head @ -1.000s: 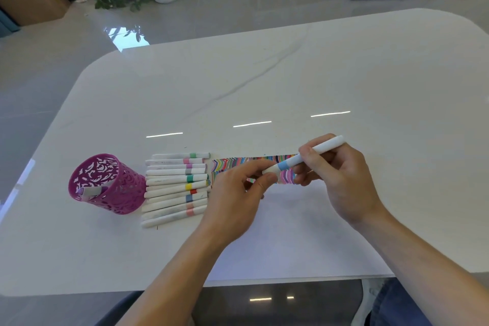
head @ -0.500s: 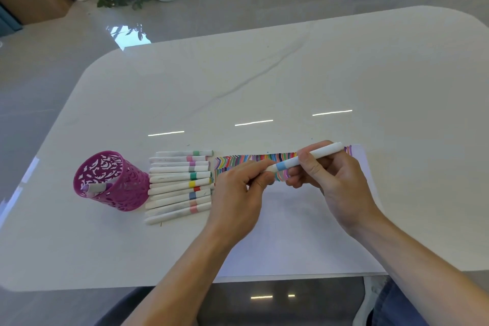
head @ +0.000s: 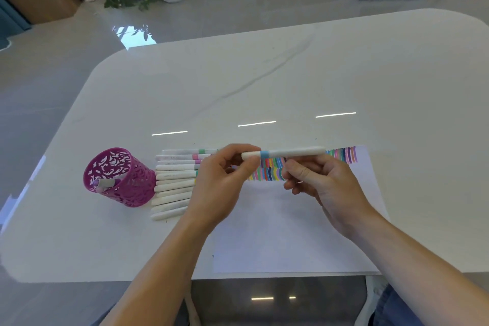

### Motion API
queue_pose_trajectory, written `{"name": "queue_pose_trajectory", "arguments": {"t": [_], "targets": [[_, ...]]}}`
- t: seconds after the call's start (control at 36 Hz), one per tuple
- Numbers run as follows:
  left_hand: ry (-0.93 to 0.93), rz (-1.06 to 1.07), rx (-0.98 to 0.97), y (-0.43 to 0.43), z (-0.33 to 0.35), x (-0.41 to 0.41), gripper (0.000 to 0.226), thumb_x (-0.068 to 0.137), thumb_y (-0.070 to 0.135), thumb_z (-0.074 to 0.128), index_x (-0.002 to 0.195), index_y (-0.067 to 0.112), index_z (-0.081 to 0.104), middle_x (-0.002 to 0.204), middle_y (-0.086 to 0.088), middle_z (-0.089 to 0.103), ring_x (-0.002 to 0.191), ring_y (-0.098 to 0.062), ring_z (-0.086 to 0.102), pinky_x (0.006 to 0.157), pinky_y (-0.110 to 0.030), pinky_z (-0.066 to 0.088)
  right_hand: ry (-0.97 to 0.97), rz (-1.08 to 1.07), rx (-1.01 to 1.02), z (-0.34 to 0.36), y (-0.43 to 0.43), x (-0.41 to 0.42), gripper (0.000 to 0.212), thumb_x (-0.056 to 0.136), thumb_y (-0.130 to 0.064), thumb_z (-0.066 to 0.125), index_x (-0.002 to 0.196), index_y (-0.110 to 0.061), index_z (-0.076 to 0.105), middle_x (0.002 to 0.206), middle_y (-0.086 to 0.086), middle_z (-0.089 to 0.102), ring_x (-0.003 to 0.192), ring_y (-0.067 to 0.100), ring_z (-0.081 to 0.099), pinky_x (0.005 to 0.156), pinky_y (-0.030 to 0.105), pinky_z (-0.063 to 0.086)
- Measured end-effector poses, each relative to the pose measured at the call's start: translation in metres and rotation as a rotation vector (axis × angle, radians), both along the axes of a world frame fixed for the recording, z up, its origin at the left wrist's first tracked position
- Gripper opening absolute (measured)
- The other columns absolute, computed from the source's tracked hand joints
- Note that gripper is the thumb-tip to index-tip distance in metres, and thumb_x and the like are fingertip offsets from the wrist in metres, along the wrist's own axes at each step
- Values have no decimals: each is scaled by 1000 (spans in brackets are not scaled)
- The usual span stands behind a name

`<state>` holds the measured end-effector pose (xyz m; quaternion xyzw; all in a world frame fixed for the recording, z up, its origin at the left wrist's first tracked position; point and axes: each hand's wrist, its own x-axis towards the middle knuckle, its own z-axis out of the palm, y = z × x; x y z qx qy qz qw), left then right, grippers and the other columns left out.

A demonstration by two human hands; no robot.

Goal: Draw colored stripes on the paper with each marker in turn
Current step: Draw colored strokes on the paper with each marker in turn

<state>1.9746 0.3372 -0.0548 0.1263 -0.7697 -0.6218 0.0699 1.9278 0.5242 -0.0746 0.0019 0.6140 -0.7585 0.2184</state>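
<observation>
Blue-banded marker (head: 288,152) has swung from tilted to level over the stripes (head: 267,173); left hand (head: 219,188) pinches its 9 o'clock cap end; right hand (head: 325,188) grips the barrel; likely capping or uncapping.

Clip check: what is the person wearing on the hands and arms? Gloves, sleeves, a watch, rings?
Nothing shows. The left hand and right hand have no gloves, rings or watch. The left forearm and right forearm are uncovered to the frame edge.
</observation>
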Motion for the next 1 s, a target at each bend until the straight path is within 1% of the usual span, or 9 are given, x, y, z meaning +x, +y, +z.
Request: {"name": "queue_pose_trajectory", "arguments": {"t": [0.11,0.28,0.36,0.5,0.64,0.72,0.83,0.94,1.0], "targets": [[33,112,125,-16,8,-1,12,93,13,66,97,21,74,85,4,69,79,-9,60,70,-21,48,-44,-25,31,-2,2,-3,18,85,-16,76,99,-6,70,81,14,74,64,21,66,62,29,53],[136,238,91,-35,15,1,10,97,13,63,102,12,71,99,0,73,95,-15,67,84,-33,55,-7,12,129,-5,-1,-3,9,92,-9,72,98,-3,70,77,12,73,63,20,66,64,32,54],[236,297,-17,-43,21,7,8,97,10,63,103,11,68,104,-4,74,102,-19,70,93,-39,56,56,71,190,-6,-4,0,10,92,-7,72,100,-2,70,76,13,75,64,21,69,63,31,55],[409,396,-429,-61,27,20,16,99,7,58,113,11,63,110,2,70,104,-14,68,90,-36,56,168,188,312,-8,-10,6,6,92,-12,74,95,-7,72,78,10,76,67,23,72,64,29,59],[508,495,-648,-83,37,30,22,101,4,52,121,8,61,117,5,63,104,-10,64,87,-32,56,225,328,417,-10,-14,12,7,89,-15,77,93,-12,72,80,4,76,72,21,74,69,31,61],[509,551,-692,-95,43,37,22,103,8,50,122,8,61,118,6,62,105,-9,63,87,-28,54,249,367,450,-12,-16,14,8,88,-17,78,93,-14,72,80,2,75,73,19,74,70,31,62],[424,609,-701,-110,45,46,24,105,14,47,125,15,59,117,1,68,108,-10,65,88,-35,56,273,380,471,-13,-18,16,9,88,-17,79,93,-16,72,80,1,75,71,17,74,69,28,60],[317,606,-723,-116,46,53,28,105,16,47,131,24,53,111,7,67,102,2,63,83,-22,54,302,381,497,-14,-18,16,9,87,-17,80,91,-17,73,79,-1,75,71,16,74,69,27,61],[254,574,-750,-119,46,57,31,104,16,51,131,29,51,110,10,66,98,1,64,81,-17,50,313,385,505,-14,-18,15,9,86,-17,80,91,-18,73,78,-1,75,71,16,74,70,27,61]]}}
